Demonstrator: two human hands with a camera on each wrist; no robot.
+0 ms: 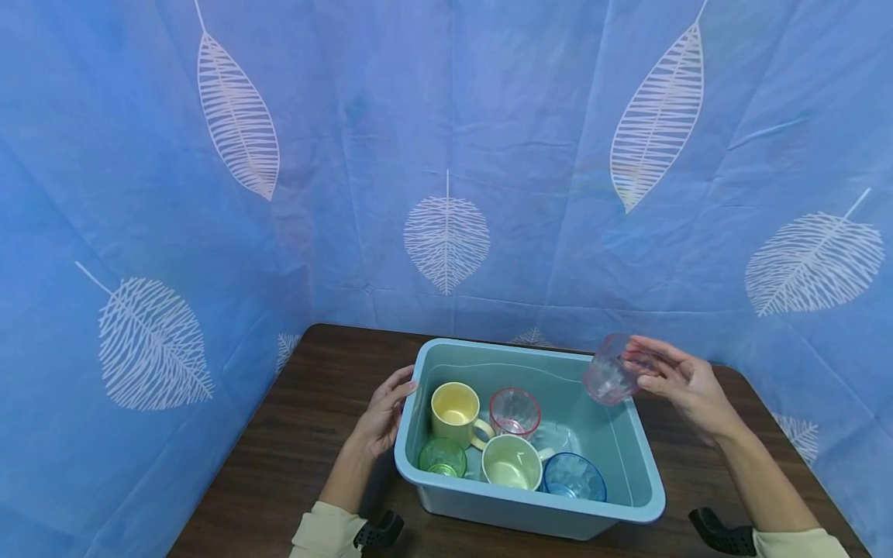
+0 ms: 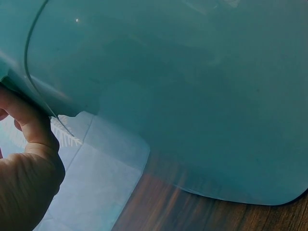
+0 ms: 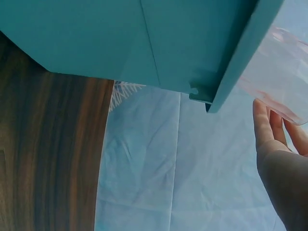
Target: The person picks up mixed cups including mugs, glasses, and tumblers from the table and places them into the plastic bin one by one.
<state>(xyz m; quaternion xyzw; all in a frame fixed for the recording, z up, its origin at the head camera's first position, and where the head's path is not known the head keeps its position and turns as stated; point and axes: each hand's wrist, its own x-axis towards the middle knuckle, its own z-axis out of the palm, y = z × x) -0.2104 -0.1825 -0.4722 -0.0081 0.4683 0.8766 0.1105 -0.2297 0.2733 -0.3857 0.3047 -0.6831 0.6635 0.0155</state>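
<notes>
My right hand holds a clear pink-tinted glass, tilted, over the right rim of a light blue plastic basin. In the right wrist view, fingertips touch the side of the glass. At the basin's left rim, my left hand grips the edge; the left wrist view shows its bent fingers at the basin wall. Inside the basin stand a yellow mug, a red-rimmed clear glass, a green glass, a pale green mug and a blue glass.
The basin rests on a dark wooden table, near its back edge. Behind and on both sides hangs a blue cloth with white leaf prints. Dark wrist straps stick out by both sleeves.
</notes>
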